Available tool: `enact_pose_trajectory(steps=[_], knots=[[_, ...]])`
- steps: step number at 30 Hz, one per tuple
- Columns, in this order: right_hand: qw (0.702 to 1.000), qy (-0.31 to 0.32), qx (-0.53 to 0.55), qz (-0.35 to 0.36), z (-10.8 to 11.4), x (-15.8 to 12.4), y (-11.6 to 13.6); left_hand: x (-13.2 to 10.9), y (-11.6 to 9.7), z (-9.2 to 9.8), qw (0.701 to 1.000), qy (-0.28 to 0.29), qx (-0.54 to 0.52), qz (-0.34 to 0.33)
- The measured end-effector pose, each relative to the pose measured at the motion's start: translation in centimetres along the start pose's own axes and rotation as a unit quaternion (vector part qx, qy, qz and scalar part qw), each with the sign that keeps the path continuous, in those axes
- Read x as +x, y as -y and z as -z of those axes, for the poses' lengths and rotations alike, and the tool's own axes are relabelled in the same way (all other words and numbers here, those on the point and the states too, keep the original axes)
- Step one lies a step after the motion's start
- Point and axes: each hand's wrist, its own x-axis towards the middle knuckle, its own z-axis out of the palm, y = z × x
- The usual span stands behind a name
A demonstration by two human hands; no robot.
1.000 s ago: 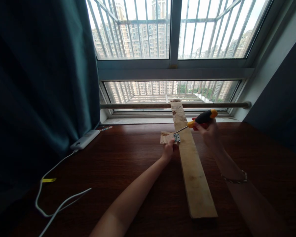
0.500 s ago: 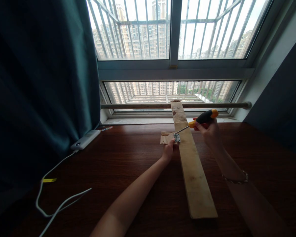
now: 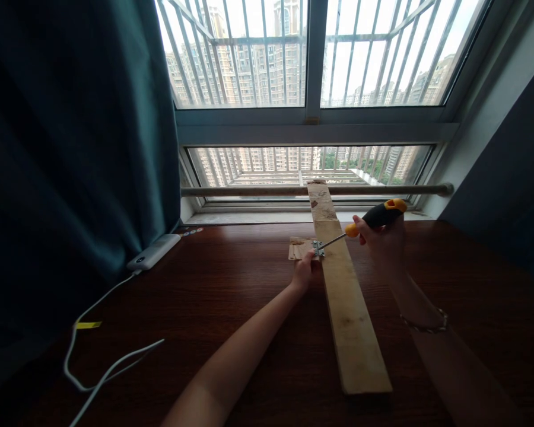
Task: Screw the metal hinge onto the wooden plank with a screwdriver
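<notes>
My right hand [image 3: 385, 240] is wrapped round the black and yellow handle of a screwdriver [image 3: 376, 216]. Its shaft slants down to the left, and the tip is at a small metal hinge [image 3: 318, 248]. The hinge spans a short wood block [image 3: 299, 247] and the left edge of a long wooden board [image 3: 351, 314]. My left hand [image 3: 303, 273] grips the near edge of the block, thumb on top by the hinge; its other fingers are mostly hidden. Whether the tip sits in a screw is too small to tell.
Everything lies on a dark red-brown wooden table [image 3: 231, 296]. A white power strip [image 3: 155, 251] with a white cable [image 3: 111, 370] is at the left, beside a blue curtain [image 3: 93, 118]. A metal rail [image 3: 249, 191] runs below the window behind the board.
My right hand and the screwdriver have shifted to the right. The tip has moved from the hinge's upper left part to nearer its middle. My left hand stays in place.
</notes>
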Motion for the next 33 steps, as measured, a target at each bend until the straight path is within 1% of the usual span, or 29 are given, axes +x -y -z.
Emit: enact_pose_trajectory(steps=[5, 10, 13, 15, 19, 22, 26, 30, 33], knots=[[0.999, 0.034, -0.022, 0.001, -0.2, -0.2, -0.1, 0.3, 0.4, 0.1, 1.0, -0.005, -0.005, 0.001], [0.998, 0.045, -0.043, 0.002, -0.2, 0.0, -0.5, 0.4, 0.4, 0.3, 1.0, -0.007, 0.022, -0.008], [0.997, 0.06, -0.052, 0.007, 0.0, 0.2, -0.3, 0.4, 0.4, 0.3, 1.0, -0.014, 0.022, -0.009], [0.997, 0.078, -0.025, 0.008, 0.1, 0.2, 0.1, 0.3, 0.4, 0.3, 1.0, -0.02, 0.009, -0.006], [0.989, 0.143, 0.034, 0.002, 0.2, 0.3, 0.8, 0.1, 0.2, 0.1, 1.0, -0.025, 0.007, 0.007], [0.985, 0.161, 0.056, -0.013, 0.3, 0.3, 1.3, 0.0, 0.1, 0.1, 1.0, -0.016, 0.013, 0.003], [0.973, 0.194, 0.117, -0.037, 0.5, 0.0, 2.2, 0.1, 0.2, 0.2, 1.0, -0.004, 0.018, -0.014], [0.968, 0.2, 0.148, -0.033, 0.4, -0.5, 2.7, 0.2, 0.4, 0.3, 0.999, -0.005, 0.038, -0.019], [0.977, 0.176, 0.121, -0.026, 0.3, -0.6, 2.4, 0.1, 0.3, 0.2, 0.999, -0.015, 0.034, -0.022]])
